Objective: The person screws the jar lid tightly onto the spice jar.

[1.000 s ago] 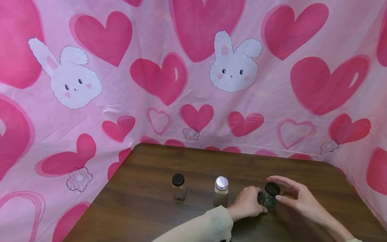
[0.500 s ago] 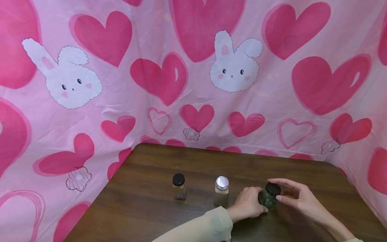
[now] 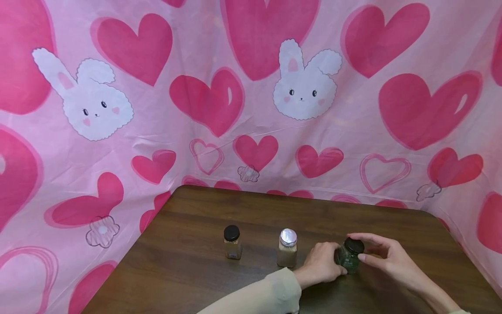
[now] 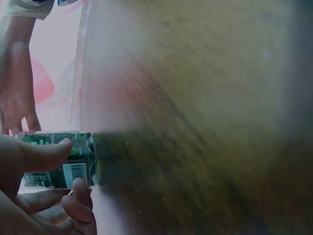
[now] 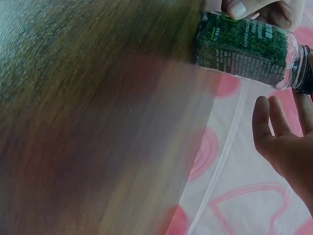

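A square clear jar of dried green herbs (image 3: 347, 260) with a black screw lid (image 3: 354, 245) stands at the right of the table. My left hand (image 3: 320, 263) grips its body from the left side, the thumb across its label in the left wrist view. On the right, my right hand (image 3: 389, 258) pinches the lid between thumb and forefinger. In the right wrist view the other fingers of that hand (image 5: 288, 134) extend below the lid. Green flakes and printed text show through the jar's side (image 5: 244, 49) there.
Left of the hands stands a spice jar with a silvery-white top (image 3: 287, 250). Farther left is a black-lidded spice jar (image 3: 233, 244). Both are upright on the dark wooden table (image 3: 188, 279). A pink heart-and-rabbit cloth (image 3: 259, 113) hangs behind and beside it.
The right forefinger and thumb shift slightly on the lid, the forefinger coming a little lower. My left hand and the jar stay in place, as do the other two jars.
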A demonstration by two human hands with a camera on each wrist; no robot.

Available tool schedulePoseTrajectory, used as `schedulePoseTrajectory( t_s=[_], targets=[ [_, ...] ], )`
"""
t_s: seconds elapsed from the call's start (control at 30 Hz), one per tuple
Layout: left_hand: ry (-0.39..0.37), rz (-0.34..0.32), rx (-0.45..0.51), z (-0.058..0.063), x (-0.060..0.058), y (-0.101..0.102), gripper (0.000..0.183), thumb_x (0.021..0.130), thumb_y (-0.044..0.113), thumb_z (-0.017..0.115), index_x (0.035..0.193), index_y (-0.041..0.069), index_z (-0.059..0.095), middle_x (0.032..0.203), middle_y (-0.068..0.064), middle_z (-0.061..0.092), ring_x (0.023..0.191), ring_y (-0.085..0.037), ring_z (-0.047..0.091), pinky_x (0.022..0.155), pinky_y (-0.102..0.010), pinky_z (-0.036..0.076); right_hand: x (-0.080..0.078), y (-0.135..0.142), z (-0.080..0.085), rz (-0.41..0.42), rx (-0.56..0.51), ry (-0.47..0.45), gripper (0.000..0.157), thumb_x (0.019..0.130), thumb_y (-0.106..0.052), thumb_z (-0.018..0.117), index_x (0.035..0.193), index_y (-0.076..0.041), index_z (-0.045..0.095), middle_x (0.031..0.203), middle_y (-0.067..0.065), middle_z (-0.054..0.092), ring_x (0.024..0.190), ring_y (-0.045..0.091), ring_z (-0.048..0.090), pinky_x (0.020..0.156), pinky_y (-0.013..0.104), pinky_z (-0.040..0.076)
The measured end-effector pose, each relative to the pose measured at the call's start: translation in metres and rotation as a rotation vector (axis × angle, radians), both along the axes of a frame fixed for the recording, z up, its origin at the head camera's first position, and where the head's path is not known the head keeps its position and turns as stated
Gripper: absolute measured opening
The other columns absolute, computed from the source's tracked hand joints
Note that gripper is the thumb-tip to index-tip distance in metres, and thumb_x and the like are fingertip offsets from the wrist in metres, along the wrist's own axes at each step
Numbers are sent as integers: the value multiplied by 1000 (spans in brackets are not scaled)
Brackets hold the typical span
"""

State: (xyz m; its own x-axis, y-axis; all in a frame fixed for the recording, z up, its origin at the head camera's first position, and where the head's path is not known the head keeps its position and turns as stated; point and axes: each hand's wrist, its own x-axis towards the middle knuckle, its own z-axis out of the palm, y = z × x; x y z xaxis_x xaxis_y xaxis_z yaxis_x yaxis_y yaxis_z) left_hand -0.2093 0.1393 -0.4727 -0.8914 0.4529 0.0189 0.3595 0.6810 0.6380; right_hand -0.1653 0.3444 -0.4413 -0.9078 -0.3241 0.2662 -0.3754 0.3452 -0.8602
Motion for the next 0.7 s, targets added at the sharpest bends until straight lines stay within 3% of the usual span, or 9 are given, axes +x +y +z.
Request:
schedulePoseTrajectory(
  t_s=[0.2,0.47,0.7],
  targets=[
    [-10,2,2,0,0,0,45,74,22,98,114,22,77,95,15,70,86,-1,61,76,-25,51,1,-1,0,-25,5,10,39,98,2,69,137,0,65,127,-2,72,94,25,70,74,37,60],
    [-38,-1,6,2,1,-1,46,76,22,97,117,22,77,97,14,70,88,-2,61,77,-27,52,3,-5,-2,-160,64,27,39,92,-3,79,130,-5,70,121,-9,73,87,21,69,70,34,58],
    [-32,5,-2,2,1,0,45,76,23,97,116,22,77,97,14,70,88,-2,61,77,-26,52,5,-10,-3,-222,45,14,37,89,-4,83,124,-5,71,113,-6,73,82,22,69,64,34,57]
  ],
)
